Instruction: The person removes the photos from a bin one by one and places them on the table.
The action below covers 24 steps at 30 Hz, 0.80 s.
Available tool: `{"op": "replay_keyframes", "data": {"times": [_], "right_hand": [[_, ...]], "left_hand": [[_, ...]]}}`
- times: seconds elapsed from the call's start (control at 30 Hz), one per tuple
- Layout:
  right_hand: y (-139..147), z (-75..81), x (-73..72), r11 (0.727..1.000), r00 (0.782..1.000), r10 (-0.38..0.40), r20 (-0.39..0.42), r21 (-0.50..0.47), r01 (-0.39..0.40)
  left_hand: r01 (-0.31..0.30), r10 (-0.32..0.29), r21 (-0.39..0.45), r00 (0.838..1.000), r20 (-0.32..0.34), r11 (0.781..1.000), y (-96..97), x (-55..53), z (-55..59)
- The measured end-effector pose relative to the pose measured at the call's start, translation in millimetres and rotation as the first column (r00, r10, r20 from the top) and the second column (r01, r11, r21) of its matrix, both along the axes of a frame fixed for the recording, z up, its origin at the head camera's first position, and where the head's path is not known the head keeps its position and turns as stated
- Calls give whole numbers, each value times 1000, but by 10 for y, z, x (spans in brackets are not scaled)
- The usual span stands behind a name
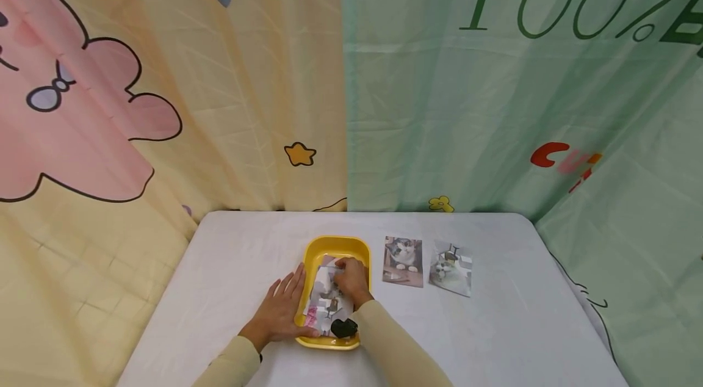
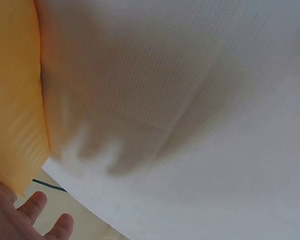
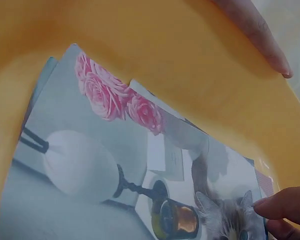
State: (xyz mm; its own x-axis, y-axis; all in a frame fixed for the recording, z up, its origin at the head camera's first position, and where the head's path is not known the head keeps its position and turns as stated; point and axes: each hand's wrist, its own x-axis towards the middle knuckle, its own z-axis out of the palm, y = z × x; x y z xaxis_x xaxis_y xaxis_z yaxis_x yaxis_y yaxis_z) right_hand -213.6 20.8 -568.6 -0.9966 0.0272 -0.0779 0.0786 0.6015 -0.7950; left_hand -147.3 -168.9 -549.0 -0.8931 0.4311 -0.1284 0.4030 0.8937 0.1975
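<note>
A yellow tray (image 1: 335,243) holds a stack of photo cards. On top lies a cat photo card (image 3: 90,165) with pink roses, a lamp and a cat's head printed on it. My right hand (image 1: 353,280) is inside the tray, its thumb and fingertips pinching the edge of this card near the cat's ear. My left hand (image 1: 280,311) rests against the tray's left side with fingers straight and spread, the thumb reaching over the near left rim. In the left wrist view its fingertips show beside the yellow wall.
Right of the tray, two more photo cards lie on the white table (image 1: 494,338): a cat card (image 1: 403,262) and a greyer cat card (image 1: 451,268). A black wrist camera (image 1: 344,328) covers part of the tray. Printed curtains (image 1: 439,100) hang behind the table.
</note>
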Motion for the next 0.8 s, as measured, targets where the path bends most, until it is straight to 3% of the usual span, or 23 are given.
{"op": "replay_keyframes", "data": {"times": [0.43, 0.63, 0.8], "right_hand": [[41, -23, 82, 997, 997, 75, -12, -28, -75], [32, -32, 68, 984, 997, 77, -19, -158, -79], [21, -8, 53, 951, 993, 117, 14, -289, -108]], "left_hand": [[38, -35, 24, 996, -85, 999, -23, 19, -72], [26, -26, -5, 998, -64, 1000, -24, 9, -49], [20, -21, -18, 999, -46, 1000, -21, -6, -19]]}}
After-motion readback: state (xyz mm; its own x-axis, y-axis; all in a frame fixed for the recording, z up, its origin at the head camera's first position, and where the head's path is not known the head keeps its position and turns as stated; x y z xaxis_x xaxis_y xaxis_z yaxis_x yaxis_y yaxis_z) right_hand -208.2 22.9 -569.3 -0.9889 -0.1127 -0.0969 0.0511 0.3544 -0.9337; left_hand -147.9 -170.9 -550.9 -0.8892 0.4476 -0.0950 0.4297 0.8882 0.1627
